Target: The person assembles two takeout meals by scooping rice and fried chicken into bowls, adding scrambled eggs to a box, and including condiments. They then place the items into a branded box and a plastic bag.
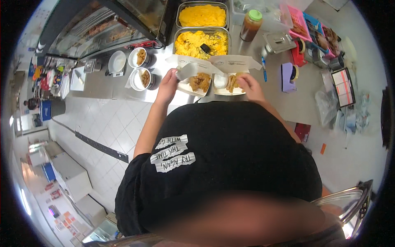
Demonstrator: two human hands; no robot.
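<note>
White card forms the open right box (220, 92) just under your right hand (252, 87), whose fingertips bend in against the fried strips (231, 83); I can't tell whether they pinch one. Your left hand (166, 87) closes on the edge of a pale, sheet-like piece (187, 71) above the left box (184, 87), with fried chunks (200, 82) just right of that grip. Leaning on the right wall could tip that box; pushing strips leftward could smear the adjoining white mound (220, 80).
</note>
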